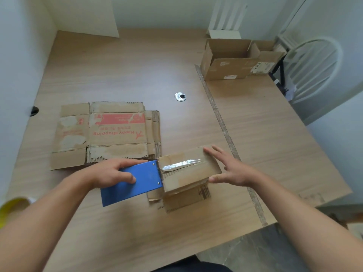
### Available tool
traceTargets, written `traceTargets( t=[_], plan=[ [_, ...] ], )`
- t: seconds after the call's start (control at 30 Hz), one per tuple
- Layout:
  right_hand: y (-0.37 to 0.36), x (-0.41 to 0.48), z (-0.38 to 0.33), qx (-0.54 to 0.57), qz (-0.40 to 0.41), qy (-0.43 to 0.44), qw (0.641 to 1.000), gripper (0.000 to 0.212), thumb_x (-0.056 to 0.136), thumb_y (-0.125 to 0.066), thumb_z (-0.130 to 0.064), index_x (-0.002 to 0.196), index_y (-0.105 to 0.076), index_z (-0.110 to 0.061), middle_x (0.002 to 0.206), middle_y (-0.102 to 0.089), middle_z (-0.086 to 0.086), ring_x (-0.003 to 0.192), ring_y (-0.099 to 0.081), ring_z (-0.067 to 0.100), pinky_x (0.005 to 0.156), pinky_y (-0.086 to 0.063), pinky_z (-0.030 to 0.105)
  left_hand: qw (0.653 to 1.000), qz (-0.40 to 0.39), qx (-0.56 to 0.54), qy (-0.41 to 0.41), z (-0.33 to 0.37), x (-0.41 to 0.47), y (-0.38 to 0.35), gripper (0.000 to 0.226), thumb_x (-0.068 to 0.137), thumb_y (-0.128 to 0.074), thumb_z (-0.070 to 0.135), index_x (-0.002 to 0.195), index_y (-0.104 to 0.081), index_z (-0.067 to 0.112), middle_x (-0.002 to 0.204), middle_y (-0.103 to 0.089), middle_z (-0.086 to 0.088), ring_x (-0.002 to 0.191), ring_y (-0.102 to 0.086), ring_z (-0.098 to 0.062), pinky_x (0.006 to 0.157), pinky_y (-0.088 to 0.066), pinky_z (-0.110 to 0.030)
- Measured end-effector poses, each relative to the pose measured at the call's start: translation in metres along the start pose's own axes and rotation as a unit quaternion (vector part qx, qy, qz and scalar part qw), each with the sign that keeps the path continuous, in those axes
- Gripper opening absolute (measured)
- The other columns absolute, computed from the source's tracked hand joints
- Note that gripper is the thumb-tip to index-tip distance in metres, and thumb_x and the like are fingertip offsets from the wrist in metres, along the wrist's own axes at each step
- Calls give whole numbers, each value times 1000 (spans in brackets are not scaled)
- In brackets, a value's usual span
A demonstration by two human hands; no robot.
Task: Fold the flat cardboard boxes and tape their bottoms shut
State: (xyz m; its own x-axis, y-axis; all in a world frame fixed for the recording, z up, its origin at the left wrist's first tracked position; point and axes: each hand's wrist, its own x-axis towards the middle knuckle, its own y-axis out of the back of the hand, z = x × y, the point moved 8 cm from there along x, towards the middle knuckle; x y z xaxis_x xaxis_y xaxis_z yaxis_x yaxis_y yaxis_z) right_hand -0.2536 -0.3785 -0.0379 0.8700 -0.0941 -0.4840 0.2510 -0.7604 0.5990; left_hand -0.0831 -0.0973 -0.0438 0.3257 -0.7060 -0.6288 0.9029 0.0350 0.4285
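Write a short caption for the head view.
Left hand holds a blue tape dispenser against the taped box; right hand rests on it.

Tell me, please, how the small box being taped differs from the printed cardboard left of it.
The small box is folded up; the printed cardboard lies flat. The small box has clear tape along its top seam; the printed cardboard has torn pale patches. Its print is red, the small box's dark. Both are worn brown cardboard.
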Motion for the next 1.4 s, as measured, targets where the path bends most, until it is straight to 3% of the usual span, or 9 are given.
traceTargets(
  t=[0.17, 0.3, 0.4, 0.5, 0.6, 0.73, 1.07, 1.3, 1.4],
  plan=[
    [1, -14, -4, 161, 267, -111, 944, 65, 93, -64, -45, 151, -41, -26, 146, -50, -4, 130, -50, 14, 105, -42, 32, 1000, 6, -24, -14, 6, 5, -10, 54, 69, -61, 47, 110, -47, 80, 112, -61, 37, 103, -58, 5, 89, -42, -25],
    [-6, -9, 4, 191, 331, -182, 906, 46, 95, -62, -43, 132, -62, -16, 128, -64, 0, 124, -56, 21, 99, -44, 32, 999, 25, -34, -24, 7, 5, -14, 56, 64, -61, 51, 109, -46, 81, 117, -60, 35, 106, -58, 3, 92, -43, -25],
    [4, -6, -6, 87, 337, -183, 919, 43, 98, -58, -40, 133, -60, -16, 126, -66, 6, 122, -56, 27, 92, -40, 31, 998, 45, -29, -25, 6, 3, -15, 59, 59, -58, 57, 111, -44, 81, 120, -58, 32, 108, -57, 0, 96, -44, -30],
    [5, -5, -28, -52, 308, -184, 932, 58, 102, -46, -45, 155, -29, -29, 135, -60, 7, 125, -52, 31, 99, -40, 41, 998, 54, -31, -29, 7, 1, -17, 55, 64, -58, 51, 107, -44, 83, 119, -58, 32, 105, -56, 1, 89, -43, -27],
    [-18, -3, -49, -128, 251, -198, 939, 92, 87, -42, -76, 155, 11, -41, 158, -28, 13, 145, -27, 31, 112, -25, 51, 997, 61, -31, -25, 6, -1, -19, 54, 67, -57, 49, 111, -45, 78, 118, -58, 30, 103, -56, 2, 84, -42, -23],
    [-37, 4, -59, -108, 231, -230, 939, 119, 60, -43, -99, 145, 26, -52, 162, 2, 21, 148, -6, 37, 115, -15, 57, 997, 70, -26, -11, 0, -2, -18, 59, 66, -56, 52, 119, -43, 76, 120, -57, 27, 104, -55, -2, 86, -44, -26],
    [-26, 9, -49, 10, 251, -216, 944, 104, 74, -67, -73, 146, 7, -64, 156, -14, 13, 145, -15, 30, 111, -26, 55, 997, 73, -26, -11, 1, -2, -19, 58, 68, -55, 52, 119, -42, 75, 120, -57, 24, 101, -55, -2, 81, -43, -25],
    [-15, 9, -32, 56, 287, -172, 941, 88, 84, -70, -55, 154, -16, -48, 144, -38, 5, 133, -38, 26, 110, -35, 41, 997, 69, -41, -12, -1, -1, -23, 60, 68, -55, 53, 121, -41, 76, 118, -59, 23, 101, -57, -5, 85, -46, -29],
    [-4, 2, -12, 166, 339, -168, 911, 73, 90, -70, -38, 152, -33, -38, 134, -58, 2, 123, -54, 21, 109, -40, 40, 997, 69, -43, -6, -4, -3, -24, 62, 67, -55, 53, 124, -42, 74, 119, -59, 22, 102, -57, -6, 85, -45, -29]
  ],
)
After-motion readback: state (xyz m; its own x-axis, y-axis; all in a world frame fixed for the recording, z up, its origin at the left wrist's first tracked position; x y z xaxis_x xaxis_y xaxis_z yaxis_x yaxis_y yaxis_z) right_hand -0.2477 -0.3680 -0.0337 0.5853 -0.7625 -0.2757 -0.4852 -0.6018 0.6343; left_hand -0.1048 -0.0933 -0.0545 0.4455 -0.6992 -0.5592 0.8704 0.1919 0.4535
